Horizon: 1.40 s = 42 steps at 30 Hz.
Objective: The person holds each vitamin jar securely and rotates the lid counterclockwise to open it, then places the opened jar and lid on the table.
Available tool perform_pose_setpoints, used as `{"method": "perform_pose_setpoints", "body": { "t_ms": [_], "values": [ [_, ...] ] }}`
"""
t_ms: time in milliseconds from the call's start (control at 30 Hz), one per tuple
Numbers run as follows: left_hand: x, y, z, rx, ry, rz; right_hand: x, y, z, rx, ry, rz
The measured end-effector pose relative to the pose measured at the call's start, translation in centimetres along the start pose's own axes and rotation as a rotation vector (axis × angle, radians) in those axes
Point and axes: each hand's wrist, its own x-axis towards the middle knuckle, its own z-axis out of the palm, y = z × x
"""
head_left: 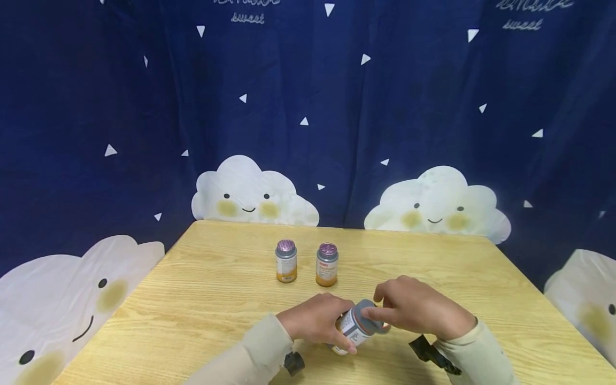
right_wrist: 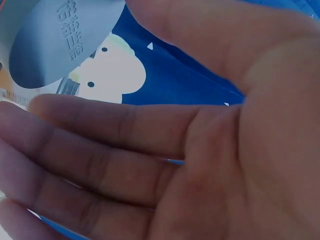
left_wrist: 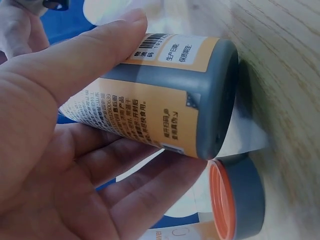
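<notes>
My left hand [head_left: 320, 320] grips a grey supplement bottle [head_left: 353, 329] around its body, tilted low over the table. In the left wrist view my thumb lies across the bottle's [left_wrist: 150, 95] orange and white label, with fingers on its other side. Its grey lid [head_left: 366, 315] points toward my right hand [head_left: 418, 307], whose thumb overlaps the lid. In the right wrist view the embossed lid top [right_wrist: 65, 42] shows between my thumb and index finger, the fingers loosely extended. A loose grey cap [left_wrist: 245, 200] with an orange inside is close by.
Farther back on the wooden table [head_left: 216, 289] stand two similar bottles, a left one [head_left: 286, 262] and a right one [head_left: 327, 266], both with shiny purple tops. A dark blue curtain [head_left: 337, 133] with clouds hangs behind the table's far edge.
</notes>
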Motion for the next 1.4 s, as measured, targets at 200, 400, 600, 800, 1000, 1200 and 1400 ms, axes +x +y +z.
{"method": "perform_pose_setpoints", "body": {
  "t_ms": [200, 400, 600, 800, 1000, 1200, 1400],
  "values": [
    [-0.03, 0.05, -0.05, 0.004, 0.009, 0.011, 0.15, -0.05, -0.08, -0.006, -0.027, -0.017],
    [-0.04, 0.01, -0.01, 0.007, 0.012, 0.024, 0.26, 0.17, -0.25, 0.03, -0.053, -0.07],
    [-0.05, -0.03, 0.1, 0.025, 0.014, 0.023, 0.2, 0.24, -0.32, 0.055, -0.074, -0.08],
    [-0.05, 0.03, 0.04, 0.013, 0.007, 0.003, 0.2, 0.34, -0.28, 0.026, -0.067, -0.1],
    [0.01, 0.03, 0.08, 0.023, 0.012, 0.005, 0.09, 0.35, -0.27, -0.004, -0.056, -0.023],
    [0.01, 0.12, 0.12, 0.029, 0.012, -0.008, -0.08, 0.23, -0.27, -0.005, -0.058, 0.035],
    [0.0, 0.18, 0.16, 0.035, 0.008, -0.022, 0.07, -0.02, 0.16, -0.015, 0.01, 0.017]
  ]
}}
